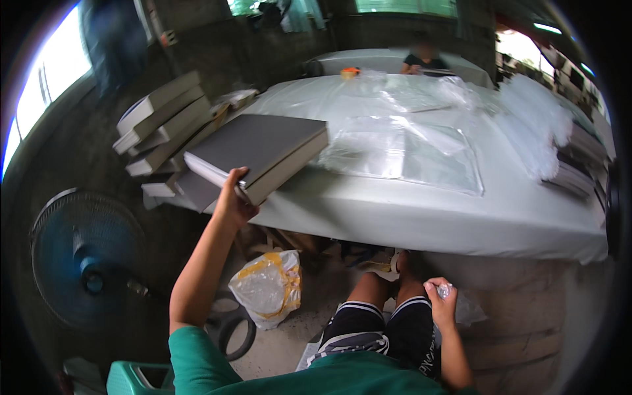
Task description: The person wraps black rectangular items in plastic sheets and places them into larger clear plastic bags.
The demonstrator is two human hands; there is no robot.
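My left hand (235, 201) grips the near corner of a thick dark-covered book (260, 141), with its pale sides showing. The book is tilted, at the left end of the white-covered table (368, 204); whether it touches the surface I cannot tell. Low beside my right knee, my right hand (444, 304) is closed on crumpled clear plastic (469, 311), part of which hangs behind the wrist. Flat clear plastic sheets (434, 164) lie on the table to the right of the book.
Several similar books form a stack (164, 125) at the left. Bubble-wrapped books (546, 131) are piled at the right end. An orange tape roll (350, 72) and another person (424, 60) are at the back. A fan (85, 257), plastic bag (268, 289) and green stool (135, 378) stand below.
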